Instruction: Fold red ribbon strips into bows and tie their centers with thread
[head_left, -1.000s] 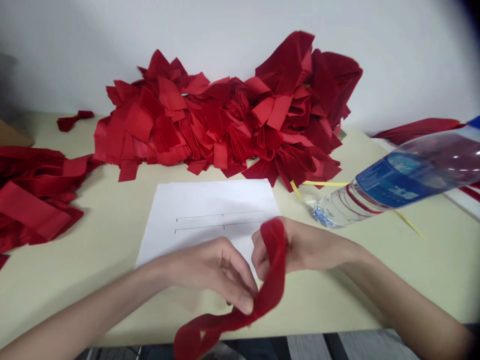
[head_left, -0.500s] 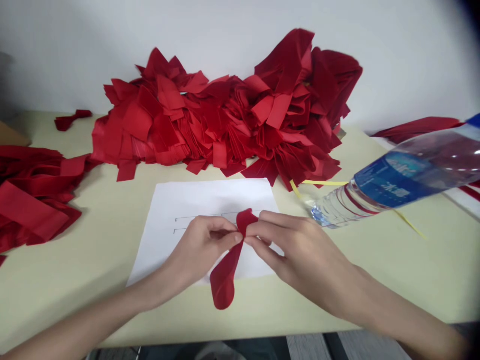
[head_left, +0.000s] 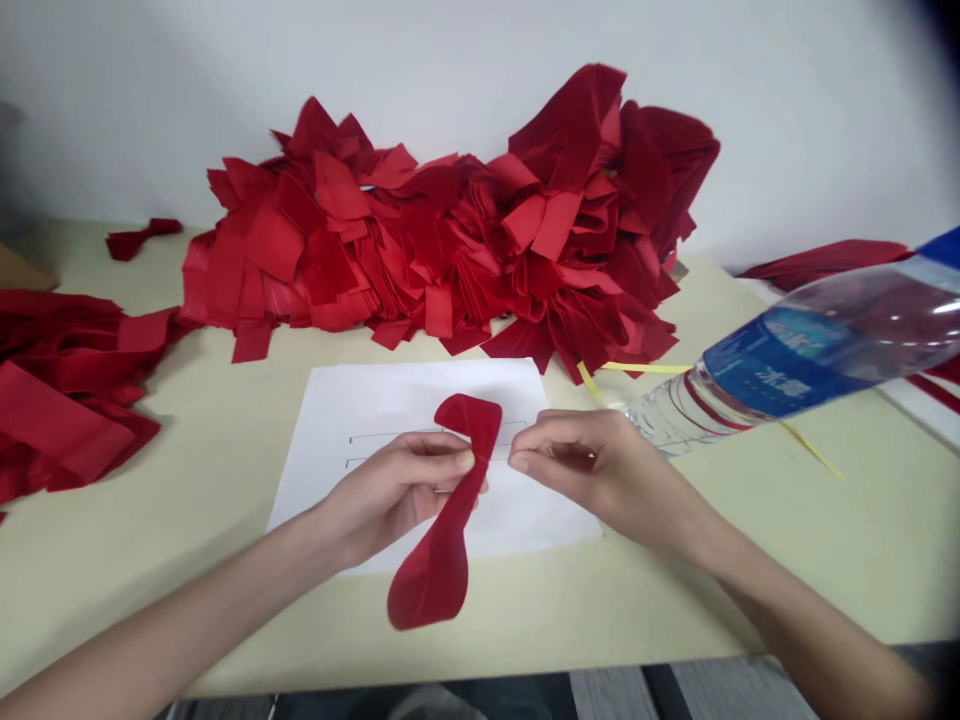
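Observation:
My left hand pinches a red ribbon strip at its middle, over a white sheet of paper printed with two ruled lines. The strip is folded into two loops, a small one above my fingers and a larger one hanging toward the table's front edge. My right hand is just right of the ribbon with thumb and forefinger pressed together; a small gap separates it from the strip, and I cannot see anything in the pinch.
A big heap of folded red ribbon pieces fills the back of the beige table. More red strips lie at the left. A clear water bottle with a blue label lies on its side at the right, near a yellow strip.
The long ribbon trailing off the table edge has been gathered into a two-loop shape over the paper. My right hand has let go and drawn a little to the right.

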